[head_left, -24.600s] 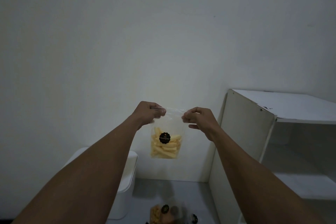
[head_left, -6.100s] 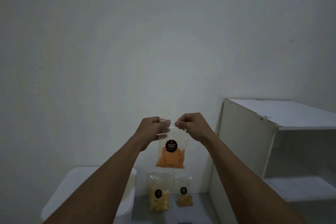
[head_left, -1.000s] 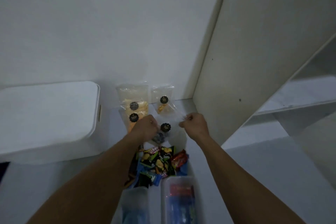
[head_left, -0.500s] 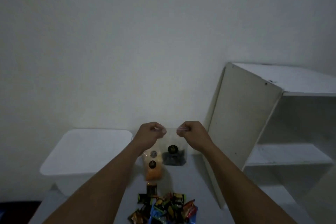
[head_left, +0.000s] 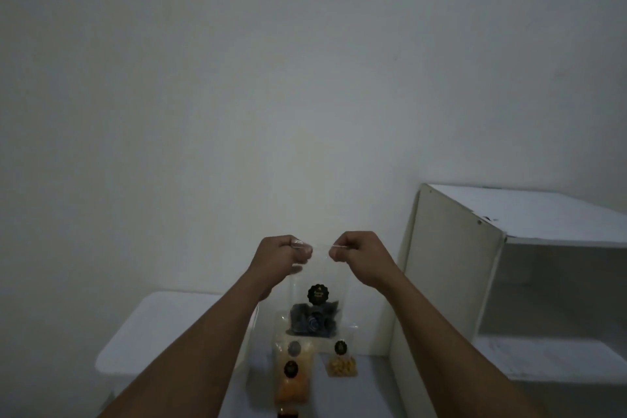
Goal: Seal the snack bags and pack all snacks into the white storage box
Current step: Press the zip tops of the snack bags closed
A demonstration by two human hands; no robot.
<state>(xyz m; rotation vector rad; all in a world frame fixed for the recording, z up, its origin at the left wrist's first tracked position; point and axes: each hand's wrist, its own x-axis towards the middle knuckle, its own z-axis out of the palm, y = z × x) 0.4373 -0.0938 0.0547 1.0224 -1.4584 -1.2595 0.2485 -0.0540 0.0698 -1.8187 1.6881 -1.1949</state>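
Note:
A clear snack bag [head_left: 317, 310] with dark pieces and a round black label hangs in the air in front of me. My left hand [head_left: 280, 258] pinches its top left corner and my right hand [head_left: 359, 256] pinches its top right corner. Below, against the wall, lean a bag of pale yellow snacks [head_left: 300, 351], a bag of orange snacks [head_left: 292, 383] in front of it, and a small bag of nuts [head_left: 342, 363]. The white storage box [head_left: 163, 336] stands at the lower left with its lid on.
A white open shelf unit [head_left: 454, 275] stands at the right, close to the bags. A plain white wall fills the upper view. The grey floor runs between box and shelf.
My head has tilted up, so the loose wrapped candies have left the view. Both hands have raised the dark-snack bag a little higher, still pinching its top.

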